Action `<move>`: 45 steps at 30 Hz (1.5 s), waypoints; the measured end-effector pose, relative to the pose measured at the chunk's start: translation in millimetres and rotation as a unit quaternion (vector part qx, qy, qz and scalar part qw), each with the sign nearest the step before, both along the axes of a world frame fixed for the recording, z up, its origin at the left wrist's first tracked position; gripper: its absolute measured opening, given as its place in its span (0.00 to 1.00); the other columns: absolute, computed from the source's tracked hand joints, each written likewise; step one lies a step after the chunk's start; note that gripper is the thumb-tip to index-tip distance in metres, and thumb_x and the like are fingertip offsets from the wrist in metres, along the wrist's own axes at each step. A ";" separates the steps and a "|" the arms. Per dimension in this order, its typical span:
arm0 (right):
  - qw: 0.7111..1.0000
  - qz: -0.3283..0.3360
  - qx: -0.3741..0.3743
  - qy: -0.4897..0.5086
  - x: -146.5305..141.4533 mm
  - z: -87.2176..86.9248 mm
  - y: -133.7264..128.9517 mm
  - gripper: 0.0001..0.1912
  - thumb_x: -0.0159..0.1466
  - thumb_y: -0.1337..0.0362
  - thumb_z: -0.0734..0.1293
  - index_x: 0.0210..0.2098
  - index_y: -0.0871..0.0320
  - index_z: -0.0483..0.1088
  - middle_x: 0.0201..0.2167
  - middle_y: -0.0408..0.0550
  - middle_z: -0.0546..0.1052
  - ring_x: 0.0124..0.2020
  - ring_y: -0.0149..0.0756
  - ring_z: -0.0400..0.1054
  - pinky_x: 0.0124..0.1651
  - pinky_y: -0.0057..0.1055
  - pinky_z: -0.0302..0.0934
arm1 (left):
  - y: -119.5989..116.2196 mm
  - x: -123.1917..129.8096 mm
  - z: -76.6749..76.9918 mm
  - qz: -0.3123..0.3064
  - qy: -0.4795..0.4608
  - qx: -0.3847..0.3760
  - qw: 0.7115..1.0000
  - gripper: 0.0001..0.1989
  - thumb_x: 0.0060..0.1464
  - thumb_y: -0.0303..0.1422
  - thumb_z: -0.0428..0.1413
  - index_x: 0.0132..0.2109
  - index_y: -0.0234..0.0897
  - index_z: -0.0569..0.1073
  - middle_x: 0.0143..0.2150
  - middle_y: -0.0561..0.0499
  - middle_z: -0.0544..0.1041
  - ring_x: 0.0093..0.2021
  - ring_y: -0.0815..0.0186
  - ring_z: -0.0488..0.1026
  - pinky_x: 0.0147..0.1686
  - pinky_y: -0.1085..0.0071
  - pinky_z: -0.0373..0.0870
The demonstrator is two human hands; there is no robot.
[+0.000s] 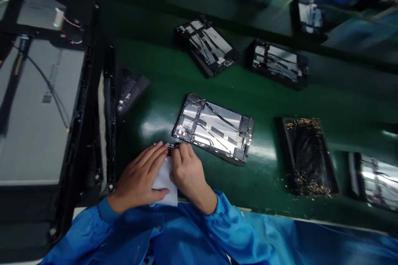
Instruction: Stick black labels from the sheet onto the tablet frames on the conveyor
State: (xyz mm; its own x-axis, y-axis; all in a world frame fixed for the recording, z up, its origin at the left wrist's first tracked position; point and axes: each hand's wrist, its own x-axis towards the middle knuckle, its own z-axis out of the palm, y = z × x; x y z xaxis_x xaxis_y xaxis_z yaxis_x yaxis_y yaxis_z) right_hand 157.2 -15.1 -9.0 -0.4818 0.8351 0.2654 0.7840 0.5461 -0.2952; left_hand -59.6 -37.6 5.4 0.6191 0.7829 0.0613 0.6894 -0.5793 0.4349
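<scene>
A white sheet (166, 179) lies at the front edge of the green table, partly covered by my hands. My left hand (141, 174) rests flat on its left side, fingers stretched out, fingertips near a dark strip with small light marks (170, 147). At the sheet's right edge, my right hand (188, 169) is closed, its fingertips bent down by the strip's right end. What those fingers pinch is hidden. Just beyond my right hand lies an opened tablet-like device (217, 127) with silver plates and black cables showing; neither hand holds it.
Two more opened devices (207, 45) (278, 63) lie farther back. To the right is a black tray (281, 149) of black cables with gold ends, then another device (381, 180). Large dark housings (90, 91) stand close at left, beside a small dark device (132, 91).
</scene>
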 end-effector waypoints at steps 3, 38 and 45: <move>1.000 0.009 -0.006 0.011 -3.3 -1.0 -6.4 0.12 0.63 0.78 0.62 0.40 0.56 0.70 0.36 0.52 0.70 0.38 0.46 0.63 0.37 0.39 0.66 | -0.6 2.1 -1.9 0.004 0.006 0.025 1.000 0.50 0.62 0.42 0.62 0.82 0.29 0.50 0.79 0.36 0.69 0.79 0.51 0.66 0.78 0.56 0.65; 0.987 -0.154 0.040 0.034 63.7 11.7 6.9 0.13 0.75 0.76 0.61 0.49 0.52 0.70 0.37 0.49 0.75 0.36 0.40 0.72 0.38 0.33 0.68 | 28.0 78.8 -5.4 -0.015 0.033 0.084 0.996 0.36 0.74 0.40 0.53 0.80 0.25 0.57 0.84 0.36 0.58 0.85 0.51 0.50 0.83 0.55 0.52; 0.988 -0.143 0.051 0.020 63.5 12.4 8.6 0.12 0.75 0.77 0.63 0.48 0.53 0.68 0.36 0.49 0.74 0.35 0.39 0.69 0.37 0.33 0.66 | 28.0 79.6 -5.8 -0.013 0.023 0.089 0.996 0.36 0.74 0.40 0.53 0.79 0.24 0.58 0.84 0.36 0.58 0.85 0.51 0.50 0.83 0.56 0.50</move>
State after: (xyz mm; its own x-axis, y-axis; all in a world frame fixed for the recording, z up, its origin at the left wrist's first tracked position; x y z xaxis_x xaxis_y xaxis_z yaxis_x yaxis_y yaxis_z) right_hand 220.8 -6.6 3.5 -0.2181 0.9031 0.3699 0.8991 0.3333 -0.2837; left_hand 20.0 -9.5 -0.4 0.6449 0.7455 0.1683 0.6900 -0.6626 0.2913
